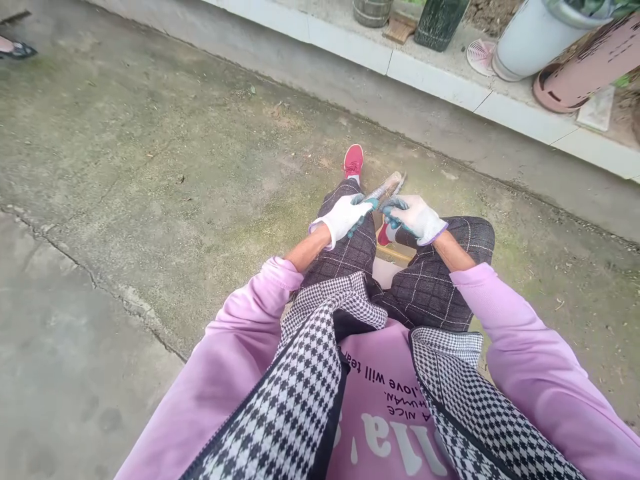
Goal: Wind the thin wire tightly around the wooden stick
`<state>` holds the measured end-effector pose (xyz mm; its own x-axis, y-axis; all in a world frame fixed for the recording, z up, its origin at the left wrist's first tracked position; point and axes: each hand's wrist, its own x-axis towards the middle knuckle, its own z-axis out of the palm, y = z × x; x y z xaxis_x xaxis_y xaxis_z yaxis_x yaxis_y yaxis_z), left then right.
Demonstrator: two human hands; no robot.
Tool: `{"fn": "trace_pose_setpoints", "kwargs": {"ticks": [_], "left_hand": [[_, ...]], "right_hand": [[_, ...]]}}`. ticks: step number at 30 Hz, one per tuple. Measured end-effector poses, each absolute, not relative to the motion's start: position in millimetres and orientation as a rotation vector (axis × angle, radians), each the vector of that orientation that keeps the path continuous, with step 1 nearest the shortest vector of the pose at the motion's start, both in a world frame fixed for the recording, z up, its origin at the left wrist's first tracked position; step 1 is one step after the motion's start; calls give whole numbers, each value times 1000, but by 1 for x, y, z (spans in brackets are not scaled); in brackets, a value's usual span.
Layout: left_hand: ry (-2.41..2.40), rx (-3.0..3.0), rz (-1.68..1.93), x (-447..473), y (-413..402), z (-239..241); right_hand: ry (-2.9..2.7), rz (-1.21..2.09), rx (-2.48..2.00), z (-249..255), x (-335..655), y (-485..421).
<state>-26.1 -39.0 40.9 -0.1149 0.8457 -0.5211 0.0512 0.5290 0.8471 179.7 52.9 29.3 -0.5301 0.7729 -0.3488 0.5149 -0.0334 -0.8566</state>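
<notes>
- Outdoors on stained, mossy concrete ground (165, 167), with a long crack (100, 280) across the near left and a raised tiled ledge (435, 83) along the far side.
- On the ledge, far right: a white pot (530, 33), a pink pot (585, 67) tipped on its side, and a dark green container (440, 23).
- Viewed from above a seated person in pink sleeves, houndstooth vest and checked trousers, one red shoe (353, 160) stretched ahead.
- Left hand (343, 219), in a white glove with teal fingertips, clenched around the near end of a slim tool (387, 187).
- Tool held above the knees at the centre, its pale, worn end pointing away.
- Right hand (416, 217), gloved alike, seemingly pinching the same tool just beside the left.
- Likely risk: with a fingertip-only hold, a slip could drop the tool onto the legs or the hard concrete; the moss may be slick underfoot.
- Far left edge: another person's dark shoe (15, 50).
</notes>
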Motion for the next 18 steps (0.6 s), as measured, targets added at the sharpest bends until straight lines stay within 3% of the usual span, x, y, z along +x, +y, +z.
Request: {"fn": "trace_pose_setpoints", "kwargs": {"ticks": [18], "left_hand": [[1564, 752, 810, -28, -44, 51]], "right_hand": [[-2014, 1629, -1327, 25, 170, 43]]}}
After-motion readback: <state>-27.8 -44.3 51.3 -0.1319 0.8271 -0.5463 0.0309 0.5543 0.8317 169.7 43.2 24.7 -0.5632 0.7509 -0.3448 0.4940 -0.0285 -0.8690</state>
